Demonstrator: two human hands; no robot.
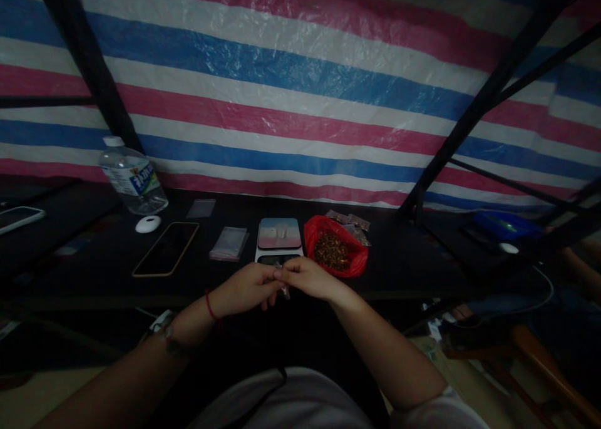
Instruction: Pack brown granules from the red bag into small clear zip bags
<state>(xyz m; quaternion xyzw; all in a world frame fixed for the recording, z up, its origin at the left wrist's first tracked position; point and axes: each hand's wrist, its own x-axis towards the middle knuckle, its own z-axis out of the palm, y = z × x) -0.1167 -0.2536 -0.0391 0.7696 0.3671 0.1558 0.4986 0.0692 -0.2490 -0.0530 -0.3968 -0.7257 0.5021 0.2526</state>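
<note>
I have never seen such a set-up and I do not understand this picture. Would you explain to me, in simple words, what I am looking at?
There is no machine: a person works with two bare hands. The single picture comes from a camera on the person's head, looking forward and down. The left hand and right hand meet near the table edge, their fingers on a small clear bag; its contents are hard to see. On the dark table, just beyond, is what looks like a scale. Right of it lies an open red bag of brown bits; to its left, flat clear bags, a phone and a bottle.
</note>
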